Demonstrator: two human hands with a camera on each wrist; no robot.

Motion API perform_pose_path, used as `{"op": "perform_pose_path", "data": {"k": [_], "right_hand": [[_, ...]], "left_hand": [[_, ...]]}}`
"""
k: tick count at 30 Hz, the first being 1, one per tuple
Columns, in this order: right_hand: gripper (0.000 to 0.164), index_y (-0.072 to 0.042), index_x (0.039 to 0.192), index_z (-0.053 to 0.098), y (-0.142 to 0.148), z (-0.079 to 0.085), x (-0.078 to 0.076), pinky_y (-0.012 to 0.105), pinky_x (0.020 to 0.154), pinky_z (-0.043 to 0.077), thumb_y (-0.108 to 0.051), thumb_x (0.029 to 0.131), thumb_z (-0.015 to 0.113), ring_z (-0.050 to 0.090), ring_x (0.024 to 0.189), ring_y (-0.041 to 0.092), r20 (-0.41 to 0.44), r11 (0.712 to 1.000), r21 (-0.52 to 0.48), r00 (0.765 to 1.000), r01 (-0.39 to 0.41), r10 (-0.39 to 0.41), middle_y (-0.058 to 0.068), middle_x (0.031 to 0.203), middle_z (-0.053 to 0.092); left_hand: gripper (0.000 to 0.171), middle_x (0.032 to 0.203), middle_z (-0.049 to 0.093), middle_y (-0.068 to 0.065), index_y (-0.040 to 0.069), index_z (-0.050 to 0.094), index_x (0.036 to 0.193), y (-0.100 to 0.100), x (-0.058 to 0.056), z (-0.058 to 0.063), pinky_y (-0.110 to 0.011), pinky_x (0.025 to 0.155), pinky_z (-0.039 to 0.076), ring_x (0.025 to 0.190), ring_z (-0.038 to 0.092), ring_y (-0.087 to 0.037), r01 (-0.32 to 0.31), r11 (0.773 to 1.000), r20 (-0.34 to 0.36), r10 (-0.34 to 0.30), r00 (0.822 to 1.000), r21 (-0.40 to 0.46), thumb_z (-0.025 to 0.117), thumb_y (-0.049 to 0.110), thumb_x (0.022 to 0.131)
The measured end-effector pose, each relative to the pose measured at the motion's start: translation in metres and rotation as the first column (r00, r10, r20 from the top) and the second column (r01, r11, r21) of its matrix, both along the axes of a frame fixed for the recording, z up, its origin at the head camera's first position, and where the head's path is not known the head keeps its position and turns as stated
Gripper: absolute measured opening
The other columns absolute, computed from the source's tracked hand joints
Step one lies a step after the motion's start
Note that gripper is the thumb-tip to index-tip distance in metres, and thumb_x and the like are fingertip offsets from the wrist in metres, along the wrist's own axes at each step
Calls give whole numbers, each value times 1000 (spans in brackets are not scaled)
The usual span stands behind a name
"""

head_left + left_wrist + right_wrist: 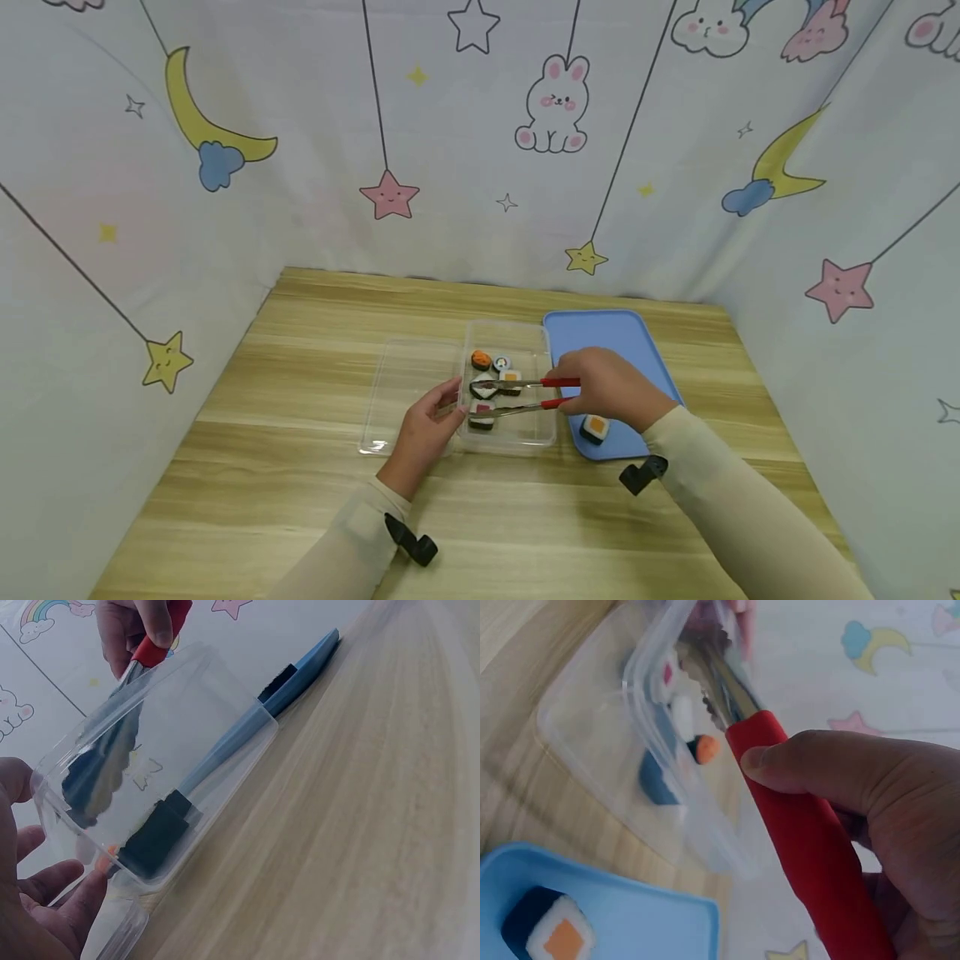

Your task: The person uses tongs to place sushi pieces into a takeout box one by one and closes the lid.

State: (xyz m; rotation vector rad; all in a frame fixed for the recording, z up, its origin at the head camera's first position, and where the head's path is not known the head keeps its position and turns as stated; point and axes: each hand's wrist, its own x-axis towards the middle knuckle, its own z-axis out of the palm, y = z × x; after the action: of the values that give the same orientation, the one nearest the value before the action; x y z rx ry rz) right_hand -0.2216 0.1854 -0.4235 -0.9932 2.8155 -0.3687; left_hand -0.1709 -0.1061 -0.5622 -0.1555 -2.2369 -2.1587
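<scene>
My right hand [611, 383] holds red-handled metal tongs [795, 832], thumb on one grip. Their arms stand apart over the clear plastic box [517, 440], tips near its left wall. My left hand [423, 433] grips that left wall, fingertips at the rim in the left wrist view. Inside lie several toy sushi pieces: an orange-topped one [481, 360], a small round roll [502, 363], an orange-centred one [511, 377], a white one [483, 390] and a red-centred one [482, 407]. The tongs partly cover the last three; whether the tips touch any I cannot tell.
A blue tray [611, 329] lies right of the box, with one orange-centred toy sushi [595, 428] near its front. Left of the box, a clear lid [405, 367] lies flat on the wooden table [300, 400]. Patterned curtains [465, 125] surround the table's back and sides.
</scene>
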Motion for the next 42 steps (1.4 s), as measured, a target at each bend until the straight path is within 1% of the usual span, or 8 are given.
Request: {"op": "perform_pose_path", "data": {"k": [6, 13, 18, 22, 25, 31, 36, 42], "right_hand": [[38, -19, 115, 80, 34, 10, 7, 32, 71, 54, -27, 80, 91, 59, 80, 9, -76, 995, -83, 995, 60, -66, -15, 93, 67], [48, -12, 124, 77, 100, 9, 31, 38, 72, 58, -22, 79, 92, 65, 89, 23, -44, 951, -161, 960, 265, -275, 4, 107, 73], [49, -5, 122, 76, 150, -3, 54, 41, 72, 58, -22, 79, 92, 66, 89, 28, -10, 917, -146, 926, 371, -377, 13, 110, 74], [47, -5, 117, 79, 175, -21, 70, 38, 70, 58, -24, 77, 93, 65, 85, 23, 7, 915, -113, 921, 387, -388, 9, 104, 75], [45, -6, 114, 80, 183, -31, 81, 35, 67, 56, -24, 75, 94, 64, 83, 20, 40, 912, -113, 919, 394, -392, 7, 102, 75], [45, -11, 117, 80, 185, -51, 91, 34, 70, 55, -25, 75, 93, 63, 86, 19, 97, 888, -112, 894, 446, -437, 4, 106, 75], [45, -12, 115, 80, 181, -64, 93, 39, 74, 57, -25, 74, 94, 66, 89, 21, 80, 888, -105, 894, 448, -442, 6, 107, 75], [42, -13, 112, 81, 179, -67, 94, 44, 75, 58, -22, 73, 94, 69, 93, 28, 49, 889, -120, 897, 443, -440, 12, 110, 75]], "left_hand": [[50, 139, 63, -20, 5, 59, 146, 1, 0, 1, -33, 101, 56, 129, 60, -34, -7, 1000, 14, 7, 1000, 7, 71, 6, 98], [51, 139, 63, -19, 6, 59, 146, 1, 1, 1, -34, 100, 57, 128, 61, -34, -13, 1000, 5, 13, 1000, -18, 71, 7, 97], [50, 141, 62, -19, 7, 59, 147, 2, 3, 2, -34, 101, 56, 129, 60, -32, -10, 1000, 24, 10, 1000, -13, 70, 7, 98], [51, 143, 61, -17, 8, 59, 147, 2, 3, 2, -32, 101, 55, 130, 59, -32, -10, 1000, 43, 10, 999, -7, 71, 8, 98], [51, 142, 61, -17, 7, 59, 147, 1, 1, 1, -33, 102, 55, 131, 59, -32, -11, 1000, 40, 11, 999, -10, 72, 8, 97], [50, 141, 62, -19, 6, 60, 145, 1, -1, 1, -35, 102, 56, 129, 59, -33, -19, 1000, 30, 19, 999, -14, 72, 6, 97], [50, 141, 63, -17, 7, 60, 145, 1, 0, 2, -35, 102, 56, 129, 59, -31, -23, 1000, 39, 24, 999, -17, 72, 8, 97], [49, 140, 63, -17, 7, 60, 145, 2, 0, 3, -37, 103, 55, 129, 60, -30, -27, 999, 41, 28, 999, -19, 72, 8, 97]]}}
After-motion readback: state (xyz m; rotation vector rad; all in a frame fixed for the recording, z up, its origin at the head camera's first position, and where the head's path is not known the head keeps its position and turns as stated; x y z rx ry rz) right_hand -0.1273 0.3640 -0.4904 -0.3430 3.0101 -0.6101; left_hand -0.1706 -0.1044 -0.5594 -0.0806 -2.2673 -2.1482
